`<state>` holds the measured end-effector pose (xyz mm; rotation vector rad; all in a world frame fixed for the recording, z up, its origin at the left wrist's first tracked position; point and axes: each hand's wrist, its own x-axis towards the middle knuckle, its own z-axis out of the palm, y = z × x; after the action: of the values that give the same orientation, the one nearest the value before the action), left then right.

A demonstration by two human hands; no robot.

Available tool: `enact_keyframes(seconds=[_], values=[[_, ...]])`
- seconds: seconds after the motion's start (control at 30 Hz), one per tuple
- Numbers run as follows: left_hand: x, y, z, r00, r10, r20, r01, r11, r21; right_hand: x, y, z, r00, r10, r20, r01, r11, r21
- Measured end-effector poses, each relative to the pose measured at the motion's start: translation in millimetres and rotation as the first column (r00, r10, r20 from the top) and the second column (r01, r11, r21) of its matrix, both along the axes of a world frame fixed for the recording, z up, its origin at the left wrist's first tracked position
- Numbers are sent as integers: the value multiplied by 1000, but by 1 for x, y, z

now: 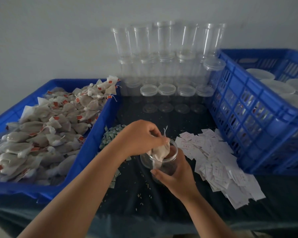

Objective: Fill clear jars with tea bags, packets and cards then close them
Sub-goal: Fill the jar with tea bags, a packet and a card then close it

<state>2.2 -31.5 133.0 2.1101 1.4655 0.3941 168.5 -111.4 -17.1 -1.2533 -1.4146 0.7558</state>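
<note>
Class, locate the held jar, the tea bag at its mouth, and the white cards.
held jar (169, 164), head view, clear side wall.
tea bag (161, 152), head view, middle of pouch.
white cards (217, 160), head view, centre of pile.

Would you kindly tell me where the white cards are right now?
Head view, right side: the white cards lie on the dark table between the held jar and the right blue crate.

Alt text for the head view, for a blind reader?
The left hand feeds a tea bag into the clear jar gripped by the right hand. A blue crate of tea bags sits left, white cards right, empty jars behind.
</note>
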Motion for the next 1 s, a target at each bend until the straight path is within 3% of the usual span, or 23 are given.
enact_keyframes(seconds=[0.07,0.27,0.4,0.5,0.67,0.83,0.93,1.0], values=[[1,-1,2,1000,-19,-20,19,1000,-17,0,0,-1,1000,-3,6,3,1000,-6],[-6,-4,19,984,-28,179,50,992,-119,1,1,-3,999,11,-35,-12,1000,-29],[-9,-8,28,984,-160,82,176,949,-261,2,2,-5,1000,9,-23,-10,1000,-22],[-8,-9,29,986,-142,91,163,936,-312,1,1,-2,1000,-9,20,9,1000,2],[-7,-15,31,947,-229,223,286,919,-270,2,1,-3,1000,1,15,-2,1000,19],[-41,-12,45,948,-67,311,82,996,-35,2,-1,-3,1000,-8,7,8,1000,15],[-94,-2,51,982,143,122,-155,983,98,3,0,-5,1000,16,-24,-17,1000,-15],[-141,9,49,940,272,-203,-267,962,55,3,0,-5,1000,19,-1,-19,1000,-9]])
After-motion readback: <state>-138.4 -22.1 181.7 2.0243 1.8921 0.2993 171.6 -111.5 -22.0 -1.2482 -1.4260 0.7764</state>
